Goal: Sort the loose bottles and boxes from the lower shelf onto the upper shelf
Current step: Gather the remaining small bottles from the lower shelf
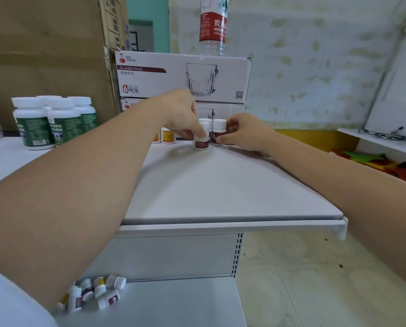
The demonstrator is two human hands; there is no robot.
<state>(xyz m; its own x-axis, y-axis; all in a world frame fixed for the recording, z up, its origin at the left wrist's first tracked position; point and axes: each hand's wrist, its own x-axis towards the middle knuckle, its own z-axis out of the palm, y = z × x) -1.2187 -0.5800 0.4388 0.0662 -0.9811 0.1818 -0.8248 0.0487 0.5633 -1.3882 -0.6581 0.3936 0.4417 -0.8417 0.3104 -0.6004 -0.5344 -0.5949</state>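
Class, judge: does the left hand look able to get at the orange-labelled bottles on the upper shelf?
Probably yes: the orange-labelled bottles stand right beside the left hand, nothing between; it must first release its maroon-labelled bottle.

On the upper shelf [221, 185] the left grip [182, 112] pinches the cap of the front bottle [201, 140]. The right grip [247, 133] curls round a second bottle [219, 132] just beside it. Orange bottles [167, 135] stand to their left and mug boxes [183, 76] behind, with a water bottle [212, 24] on top. Loose bottles [95, 291] lie on the lower shelf [173, 303].
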